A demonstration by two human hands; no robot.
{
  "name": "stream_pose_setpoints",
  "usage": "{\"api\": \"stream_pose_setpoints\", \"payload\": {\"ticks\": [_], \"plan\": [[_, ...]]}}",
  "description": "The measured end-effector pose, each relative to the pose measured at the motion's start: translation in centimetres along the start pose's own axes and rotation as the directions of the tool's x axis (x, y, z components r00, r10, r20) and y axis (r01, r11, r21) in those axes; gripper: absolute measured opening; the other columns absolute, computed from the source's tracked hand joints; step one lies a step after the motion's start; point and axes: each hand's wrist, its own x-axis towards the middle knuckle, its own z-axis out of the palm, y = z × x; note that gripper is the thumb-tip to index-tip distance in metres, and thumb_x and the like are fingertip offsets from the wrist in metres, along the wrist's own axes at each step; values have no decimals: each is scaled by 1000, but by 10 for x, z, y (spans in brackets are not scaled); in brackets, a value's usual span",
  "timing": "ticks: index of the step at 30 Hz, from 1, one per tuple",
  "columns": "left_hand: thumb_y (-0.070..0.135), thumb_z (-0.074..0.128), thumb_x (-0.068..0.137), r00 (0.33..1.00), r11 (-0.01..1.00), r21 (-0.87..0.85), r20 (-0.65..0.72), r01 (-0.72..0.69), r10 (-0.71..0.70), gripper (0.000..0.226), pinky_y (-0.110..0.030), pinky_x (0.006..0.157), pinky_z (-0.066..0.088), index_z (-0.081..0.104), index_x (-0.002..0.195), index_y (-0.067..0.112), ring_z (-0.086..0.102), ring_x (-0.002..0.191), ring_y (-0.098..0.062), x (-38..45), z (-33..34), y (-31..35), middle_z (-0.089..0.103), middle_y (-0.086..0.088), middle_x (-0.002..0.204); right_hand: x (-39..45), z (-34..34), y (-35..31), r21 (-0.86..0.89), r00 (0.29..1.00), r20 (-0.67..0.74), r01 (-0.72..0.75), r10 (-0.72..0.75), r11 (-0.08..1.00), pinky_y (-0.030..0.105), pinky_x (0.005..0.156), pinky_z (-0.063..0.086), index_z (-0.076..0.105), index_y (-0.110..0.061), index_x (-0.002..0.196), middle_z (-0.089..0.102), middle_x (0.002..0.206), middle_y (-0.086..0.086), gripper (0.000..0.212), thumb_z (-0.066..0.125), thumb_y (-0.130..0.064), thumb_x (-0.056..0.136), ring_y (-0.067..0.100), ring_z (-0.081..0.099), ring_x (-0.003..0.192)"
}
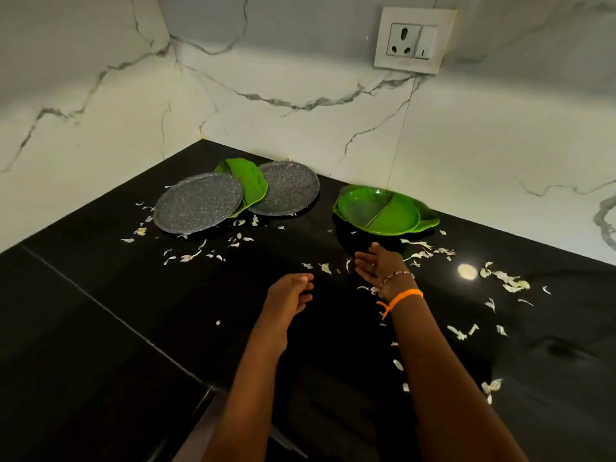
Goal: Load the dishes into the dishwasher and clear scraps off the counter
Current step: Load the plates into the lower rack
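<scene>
Two grey speckled plates, one at the left (pixel 196 203) and one behind it (pixel 290 188), lie in the counter's corner with a green leaf-shaped plate (pixel 251 180) wedged between them. To the right sits a green divided plate (pixel 383 211). Pale vegetable scraps (pixel 506 280) are strewn over the black counter (pixel 133 278). My left hand (pixel 290 295) hovers over the counter's middle, fingers loosely curled and holding nothing. My right hand (pixel 378 265), with a bead and an orange band at the wrist, is spread open just in front of the green divided plate.
Marble-patterned walls meet in a corner behind the plates. A white wall socket (pixel 413 40) sits high on the right wall. A seam crosses the counter at the left. The counter's front edge runs along the bottom left.
</scene>
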Motion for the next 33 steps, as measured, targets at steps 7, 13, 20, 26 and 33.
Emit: {"api": "stream_pose_setpoints", "payload": {"ticks": [7, 13, 20, 26, 33], "plan": [[19, 42, 98, 998, 999, -48, -55, 18, -21, 22, -28, 88, 45, 61, 109, 18, 59, 96, -13, 28, 23, 18, 61, -2, 106, 46, -12, -41, 120, 996, -88, -19, 30, 993, 36, 69, 48, 40, -11, 115, 57, 79, 13, 20, 32, -21, 100, 23, 57, 72], [23, 47, 96, 999, 1000, -4, 29, 16, -16, 31, -33, 94, 43, 52, 125, 12, 59, 97, -17, 46, 48, 20, 61, -3, 109, 32, -32, -30, 42, 994, -11, -106, 107, 993, 31, 63, 45, 45, -8, 78, 53, 74, 12, 19, 35, -4, 94, 22, 55, 64], [-2, 45, 93, 965, 917, -376, -259, -134, 35, 36, -31, 65, 56, 49, 127, 6, 62, 91, -25, 53, 51, 14, 59, -15, 115, 16, -24, -12, 37, 975, 199, -113, 103, 993, 31, 70, 51, 54, -12, 85, 58, 84, 6, 19, 39, -17, 97, 18, 54, 74], [-6, 43, 92, 948, 879, -447, -317, -167, 19, 34, -25, 53, 58, 51, 123, 6, 61, 80, -20, 51, 39, 22, 60, -12, 103, 56, -9, -38, 393, 999, 19, -37, 32, 919, 34, 89, 48, 37, -3, 134, 45, 132, 17, 38, 39, -15, 98, 32, 56, 112], [-4, 44, 93, 935, 876, -461, -353, -143, -33, 34, -24, 55, 57, 49, 125, 6, 61, 82, -20, 47, 29, 14, 60, -7, 98, 82, 1, -63, 384, 995, -63, -46, 76, 922, 15, 39, 46, 44, -13, 71, 55, 35, -1, 26, 38, -17, 96, 8, 55, 31]]}}
